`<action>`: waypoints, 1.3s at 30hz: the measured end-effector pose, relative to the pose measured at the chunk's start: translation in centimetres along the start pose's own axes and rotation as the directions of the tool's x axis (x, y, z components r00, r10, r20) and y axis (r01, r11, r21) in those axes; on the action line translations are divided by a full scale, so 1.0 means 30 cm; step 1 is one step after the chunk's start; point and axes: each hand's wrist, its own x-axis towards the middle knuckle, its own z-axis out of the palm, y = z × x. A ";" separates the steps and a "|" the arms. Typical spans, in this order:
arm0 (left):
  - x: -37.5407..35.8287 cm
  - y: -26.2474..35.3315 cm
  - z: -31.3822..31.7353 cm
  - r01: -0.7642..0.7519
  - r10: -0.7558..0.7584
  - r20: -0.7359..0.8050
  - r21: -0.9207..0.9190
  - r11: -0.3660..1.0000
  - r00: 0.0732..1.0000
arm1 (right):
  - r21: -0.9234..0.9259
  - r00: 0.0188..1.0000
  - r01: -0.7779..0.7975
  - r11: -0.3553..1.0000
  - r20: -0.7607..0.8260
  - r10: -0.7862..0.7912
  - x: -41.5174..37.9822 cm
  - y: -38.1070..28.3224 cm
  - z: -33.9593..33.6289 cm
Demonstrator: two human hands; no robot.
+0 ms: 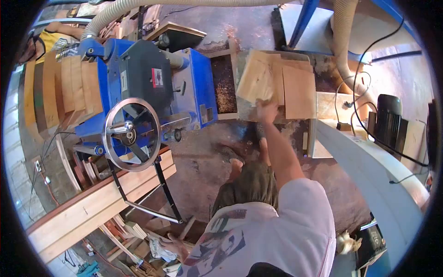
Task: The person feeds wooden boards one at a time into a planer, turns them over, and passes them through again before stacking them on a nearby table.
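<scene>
My right hand (pixel 266 111) reaches forward to the near corner of a pale wooden board (pixel 255 77), its fingers closed on that edge and slightly blurred. The board lies askew over other flat boards (pixel 297 90) on a stand right of the blue machine. My left hand (pixel 177 248) hangs low at my left side, fingers apart, holding nothing. It is near a crumpled whitish cloth (pixel 161 250) and wood offcuts.
A blue planer-like machine (pixel 196 87) with a large handwheel (pixel 132 134) stands ahead left. More boards (pixel 69 87) lie on its far side, near another person (pixel 60 39). Long planks (pixel 101 203) lie at left. A black motor (pixel 388 113), cables and hoses are right; a cat (pixel 348 243) sits behind.
</scene>
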 end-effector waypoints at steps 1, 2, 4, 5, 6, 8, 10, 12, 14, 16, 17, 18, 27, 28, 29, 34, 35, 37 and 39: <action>-0.009 -0.056 0.029 -0.089 0.089 -0.063 -0.002 0.996 0.994 | 0.292 0.993 -0.017 0.956 0.114 -0.018 -0.014 0.023 0.057; -0.014 -0.123 0.094 -0.180 0.178 -0.126 0.000 0.984 0.976 | 0.557 0.974 -0.068 0.828 0.216 -0.065 -0.013 0.063 0.155; -0.040 -0.126 0.084 -0.221 0.219 -0.142 0.001 0.975 0.965 | 0.768 0.938 -0.266 0.583 0.346 -0.029 -0.024 0.037 0.212; -0.042 -0.134 0.064 -0.180 0.179 -0.094 -0.008 0.984 0.979 | 0.767 0.916 -0.376 0.520 0.392 0.084 -0.003 0.018 0.239; -0.054 -0.085 0.022 -0.145 0.144 -0.044 -0.018 0.989 0.989 | 0.761 0.879 -0.474 0.443 0.434 0.194 0.030 -0.016 0.241; -0.073 -0.015 -0.023 -0.103 0.102 -0.010 -0.040 0.994 0.995 | 0.759 0.857 -0.511 0.404 0.414 0.307 0.108 0.039 0.361; -0.076 0.038 -0.076 -0.085 0.086 0.037 -0.034 0.996 0.996 | 0.701 0.863 -0.497 0.511 0.458 0.212 0.102 0.068 0.325; -0.075 0.037 -0.066 -0.114 0.120 0.029 -0.154 0.982 0.992 | 0.702 0.870 -0.441 0.559 0.486 0.076 0.059 0.068 0.248; -0.047 0.010 0.003 -0.192 0.188 -0.048 -0.391 0.900 0.981 | 0.732 0.854 -0.423 0.534 0.519 -0.034 -0.008 0.054 0.102; -0.013 0.042 0.056 -0.420 0.381 -0.182 -0.492 0.763 0.906 | 0.689 0.787 -0.529 0.496 0.617 -0.017 -0.085 0.021 -0.066; -0.012 0.080 0.082 -0.518 0.453 -0.259 -0.527 0.674 0.853 | 0.638 0.732 -0.608 0.473 0.681 0.023 -0.143 0.003 -0.155; -0.032 0.180 0.042 -0.595 0.536 -0.269 -0.468 0.654 0.800 | 0.639 0.709 -0.656 0.402 0.705 0.036 -0.237 -0.048 -0.282; -0.074 0.748 -0.141 -0.977 0.976 -0.171 -0.143 -0.157 -0.132 | 0.075 0.297 -0.702 0.709 0.935 0.196 -0.932 -0.148 -0.741; -0.068 0.720 -0.100 -0.975 0.980 -0.170 -0.175 -0.134 -0.104 | 0.072 0.304 -0.635 0.769 0.939 0.163 -1.006 -0.211 -0.769; -0.060 0.692 -0.060 -0.971 0.982 -0.170 -0.208 -0.119 -0.084 | 0.073 0.309 -0.568 0.820 0.942 0.131 -1.079 -0.263 -0.792; 0.189 0.409 -0.159 -0.685 0.935 -0.197 -0.726 0.063 0.295 | 0.222 0.085 -0.375 0.900 0.975 -0.205 -1.326 -0.432 -0.828; 0.240 0.327 -0.208 -0.444 0.877 -0.059 -0.877 0.183 0.476 | 0.344 0.029 -0.247 0.906 0.937 -0.348 -1.375 -0.470 -0.831; 0.332 0.175 -0.157 0.053 0.701 0.151 -0.986 0.159 0.697 | 0.502 0.029 0.027 0.865 0.864 -0.502 -1.444 -0.519 -0.805; 0.413 0.077 -0.025 0.396 0.502 0.292 -0.911 -0.113 0.814 | 0.508 0.160 0.322 0.799 0.803 -0.574 -1.499 -0.545 -0.754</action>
